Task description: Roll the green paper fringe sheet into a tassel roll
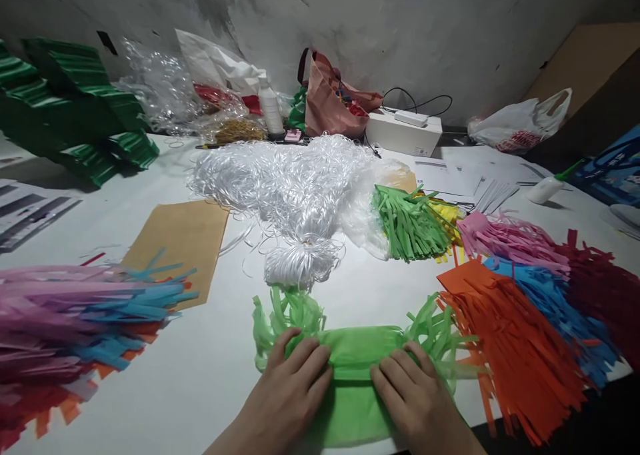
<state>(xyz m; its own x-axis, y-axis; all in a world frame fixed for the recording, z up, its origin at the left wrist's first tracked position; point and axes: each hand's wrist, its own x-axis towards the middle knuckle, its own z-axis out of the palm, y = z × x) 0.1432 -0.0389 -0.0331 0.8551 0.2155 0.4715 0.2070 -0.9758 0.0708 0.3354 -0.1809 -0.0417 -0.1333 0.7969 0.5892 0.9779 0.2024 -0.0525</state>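
A sheet of light green tissue paper [360, 415] lies at the near edge of the table, with a folded band across its middle and cut fringe spreading out at both ends. My left hand [295, 388] has its fingers curled over the left end of the band. On the right end, my right hand [415, 388] grips in the same way, fingers bent onto the paper. Both thumbs are mostly hidden. Just beyond the paper is a bundle of white shiny string [303, 262], part of a larger tangled heap.
Orange fringed paper [505, 335], blue fringe [555, 308] and pink fringe [510, 242] lie at the right. Green fringe [410, 222] sits behind them. A multicoloured tassel pile [85, 328] and a brown envelope [175, 242] are at the left. A white bottle [270, 105] stands at the back.
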